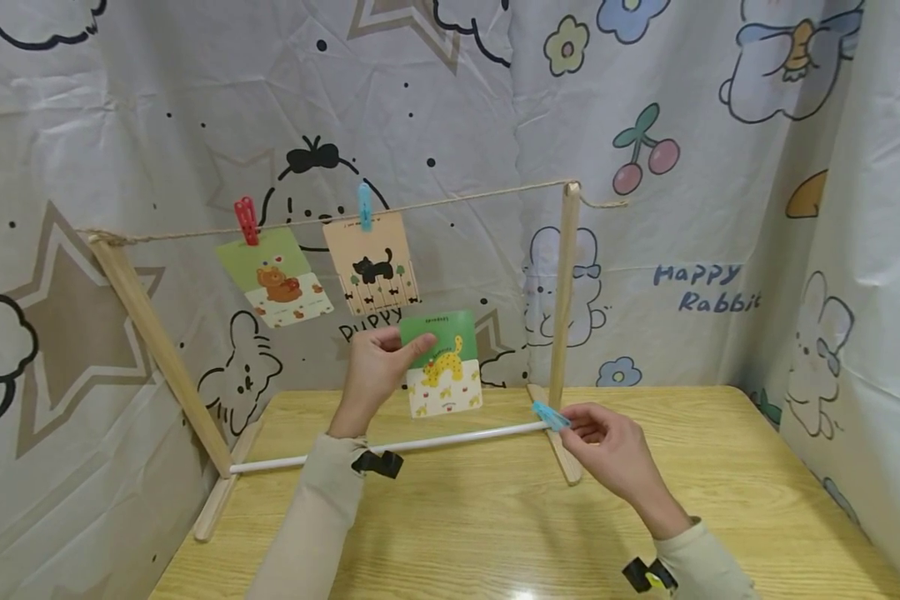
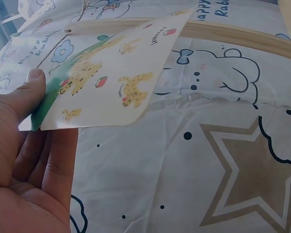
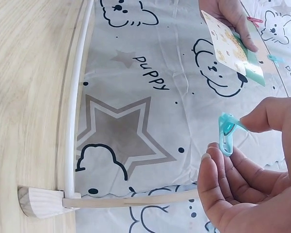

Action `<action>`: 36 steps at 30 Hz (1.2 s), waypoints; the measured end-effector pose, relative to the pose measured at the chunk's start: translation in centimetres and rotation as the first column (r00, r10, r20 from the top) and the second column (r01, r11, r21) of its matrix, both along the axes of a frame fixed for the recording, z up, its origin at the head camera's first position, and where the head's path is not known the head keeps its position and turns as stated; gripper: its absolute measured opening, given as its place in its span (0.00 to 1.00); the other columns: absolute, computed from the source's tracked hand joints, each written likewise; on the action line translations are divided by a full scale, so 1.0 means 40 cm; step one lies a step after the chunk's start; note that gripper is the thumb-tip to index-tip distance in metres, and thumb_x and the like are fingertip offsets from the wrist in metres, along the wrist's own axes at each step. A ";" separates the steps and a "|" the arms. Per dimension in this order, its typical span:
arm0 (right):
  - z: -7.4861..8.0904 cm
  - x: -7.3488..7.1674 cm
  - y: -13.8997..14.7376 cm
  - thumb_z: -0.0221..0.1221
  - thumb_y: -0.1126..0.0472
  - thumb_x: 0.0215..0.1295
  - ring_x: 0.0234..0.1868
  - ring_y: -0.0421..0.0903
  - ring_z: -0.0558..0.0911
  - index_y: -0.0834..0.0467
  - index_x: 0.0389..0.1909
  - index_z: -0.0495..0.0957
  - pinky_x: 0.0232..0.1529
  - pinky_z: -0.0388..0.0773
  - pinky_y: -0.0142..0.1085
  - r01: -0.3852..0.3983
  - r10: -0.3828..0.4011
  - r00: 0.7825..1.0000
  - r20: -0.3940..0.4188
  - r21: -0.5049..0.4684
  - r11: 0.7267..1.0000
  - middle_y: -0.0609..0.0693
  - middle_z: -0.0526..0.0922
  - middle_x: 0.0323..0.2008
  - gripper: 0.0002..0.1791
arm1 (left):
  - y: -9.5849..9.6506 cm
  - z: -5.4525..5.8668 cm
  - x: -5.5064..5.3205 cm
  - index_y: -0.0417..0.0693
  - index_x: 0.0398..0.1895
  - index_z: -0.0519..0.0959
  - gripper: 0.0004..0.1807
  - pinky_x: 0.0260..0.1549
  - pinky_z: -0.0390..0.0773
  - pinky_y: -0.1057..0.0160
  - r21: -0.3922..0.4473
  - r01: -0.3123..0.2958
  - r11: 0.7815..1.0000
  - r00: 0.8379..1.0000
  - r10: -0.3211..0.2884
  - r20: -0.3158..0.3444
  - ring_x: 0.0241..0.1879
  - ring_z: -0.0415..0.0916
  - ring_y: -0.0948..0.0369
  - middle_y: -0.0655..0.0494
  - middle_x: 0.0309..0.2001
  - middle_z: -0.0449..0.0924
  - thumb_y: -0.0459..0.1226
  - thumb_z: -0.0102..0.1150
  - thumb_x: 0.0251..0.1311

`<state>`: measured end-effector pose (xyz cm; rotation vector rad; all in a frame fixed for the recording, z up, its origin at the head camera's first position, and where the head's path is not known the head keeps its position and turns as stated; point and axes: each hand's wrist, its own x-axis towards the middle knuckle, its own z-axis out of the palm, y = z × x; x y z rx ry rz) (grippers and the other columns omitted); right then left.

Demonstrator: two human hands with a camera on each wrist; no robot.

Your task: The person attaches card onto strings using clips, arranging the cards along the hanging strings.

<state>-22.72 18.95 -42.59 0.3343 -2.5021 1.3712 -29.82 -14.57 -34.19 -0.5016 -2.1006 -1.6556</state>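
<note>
My left hand [image 1: 377, 367] pinches a green and white card [image 1: 446, 385] with a yellow spotted cat by its left edge, thumb in front and fingers behind. The card hangs below the twine [image 1: 457, 198], apart from it. Lower right, my right hand [image 1: 610, 442] holds a light blue clothespin [image 3: 226, 133] between thumb and fingers. On the twine, a red clothespin [image 1: 246, 220] holds a green bear card [image 1: 276, 279], and a blue clothespin [image 1: 365, 207] holds a peach card with a black cat [image 1: 372, 268].
The twine runs between a left wooden post [image 1: 161, 354] and a right wooden post [image 1: 565, 300]. A white rod [image 1: 450, 439] joins them low down, above the wooden table [image 1: 450, 533]. A printed curtain [image 1: 450, 108] hangs close behind the frame.
</note>
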 end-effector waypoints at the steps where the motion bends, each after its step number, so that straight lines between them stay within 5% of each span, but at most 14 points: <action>1: 0.001 0.000 0.001 0.67 0.58 0.68 0.37 0.40 0.84 0.56 0.50 0.85 0.40 0.82 0.32 0.001 -0.001 1.000 -0.004 0.001 1.000 0.46 0.87 0.38 0.12 | 0.000 0.003 -0.001 0.46 0.15 0.77 0.26 0.13 0.53 0.67 -0.001 -0.003 1.000 1.000 0.003 -0.005 0.12 0.52 0.64 0.58 0.11 0.68 0.53 0.77 0.56; 15: 0.009 -0.005 0.014 0.67 0.59 0.68 0.36 0.41 0.84 0.57 0.49 0.85 0.39 0.82 0.31 0.019 -0.019 1.000 -0.024 0.004 1.000 0.47 0.86 0.37 0.12 | 0.025 0.053 -0.016 0.49 0.10 0.60 0.37 0.15 0.50 0.66 -0.069 -0.042 0.997 0.997 0.038 -0.064 0.13 0.47 0.63 0.60 0.11 0.53 0.58 0.75 0.56; 22: 0.020 -0.007 0.019 0.67 0.58 0.68 0.36 0.41 0.84 0.57 0.49 0.85 0.39 0.82 0.31 0.031 -0.030 0.999 -0.041 0.028 0.999 0.47 0.87 0.37 0.12 | 0.041 0.078 -0.027 0.48 0.16 0.81 0.27 0.15 0.54 0.66 -0.054 -0.036 0.998 0.998 0.033 -0.045 0.13 0.56 0.64 0.56 0.15 0.77 0.59 0.75 0.55; 28: 0.033 -0.007 0.017 0.67 0.58 0.68 0.36 0.40 0.84 0.57 0.50 0.85 0.39 0.82 0.30 0.037 -0.035 0.998 -0.045 0.033 0.999 0.47 0.87 0.37 0.12 | 0.055 0.089 -0.033 0.48 0.11 0.61 0.36 0.17 0.52 0.66 -0.036 -0.028 0.999 0.997 0.025 -0.073 0.14 0.49 0.63 0.59 0.11 0.56 0.55 0.76 0.57; 36: 0.045 -0.008 0.020 0.66 0.58 0.69 0.35 0.41 0.84 0.57 0.50 0.85 0.38 0.81 0.31 0.044 -0.042 0.998 -0.052 0.032 0.999 0.48 0.87 0.37 0.12 | 0.068 0.093 -0.041 0.43 0.20 0.84 0.21 0.17 0.63 0.68 -0.006 -0.035 0.999 0.998 0.034 -0.056 0.15 0.65 0.64 0.54 0.19 0.83 0.50 0.77 0.57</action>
